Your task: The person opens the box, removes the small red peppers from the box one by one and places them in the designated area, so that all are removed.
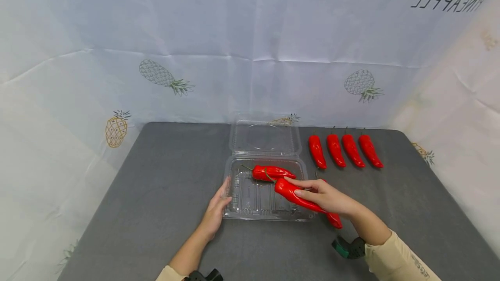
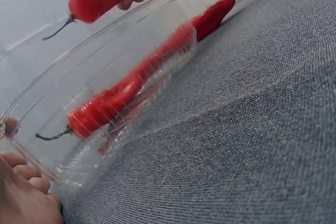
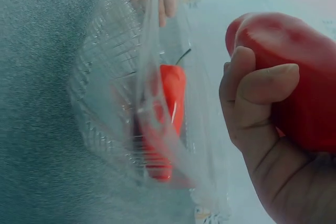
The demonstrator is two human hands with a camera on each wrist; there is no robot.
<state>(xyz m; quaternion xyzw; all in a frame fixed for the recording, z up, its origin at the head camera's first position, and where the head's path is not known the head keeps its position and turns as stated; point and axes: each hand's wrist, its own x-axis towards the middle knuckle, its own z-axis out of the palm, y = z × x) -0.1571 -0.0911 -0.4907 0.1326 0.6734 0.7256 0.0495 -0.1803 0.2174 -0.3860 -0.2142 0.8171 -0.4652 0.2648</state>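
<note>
A clear plastic clamshell box [image 1: 267, 217] lies on the table with its lid folded back. My left hand [image 1: 214, 214] holds the box's left edge, thumb over the rim and fingers along the outer wall. Inside, toward the back, lies one red chili pepper [image 1: 273, 172], its green stem pointing left. My right hand [image 1: 326, 196] grips a second red pepper [image 1: 291, 192] above the box's right half, fingers and thumb around its body, stem end toward the left. In the right wrist view this held pepper [image 3: 299, 66] is large and close.
Another red pepper [image 1: 334, 220] lies on the grey table [image 1: 164, 194] right of the box, partly hidden by my right hand. Several red peppers [image 1: 351, 151] form a row at the back right. The lid [image 1: 265, 135] lies behind the box, near a white pineapple-print cloth [image 1: 250, 86].
</note>
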